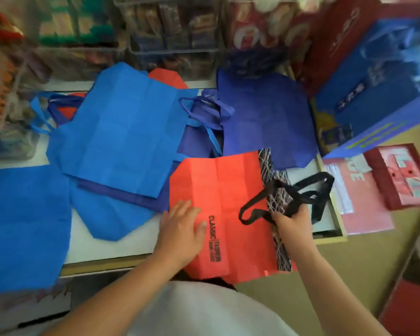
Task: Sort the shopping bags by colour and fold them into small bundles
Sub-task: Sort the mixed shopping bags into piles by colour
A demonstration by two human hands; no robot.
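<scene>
The left hand (182, 226) lay flat on the near-left part of the red bag (228, 190), fingers straight and spread, just beside the black printed lettering. To its right, the right hand (292, 224) was curled round the bag's black handles (301, 192), which looped up and away from its knuckles. The red bag lay spread between the two hands on the white table (102, 248), its near edge hanging over the table's front, with a black-and-white patterned side panel (278, 202) showing just under the right hand.

Left of the left hand, a light blue bag (22, 226) covered the table's corner. Beyond the left hand, a second light blue bag (124, 132) lay flat on top of other blue ones. Beyond the right hand lay a dark blue bag (264, 117), its handles towards the light blue one. Farther right of the right hand stood a large blue box (374, 105); the shelves behind were blurred.
</scene>
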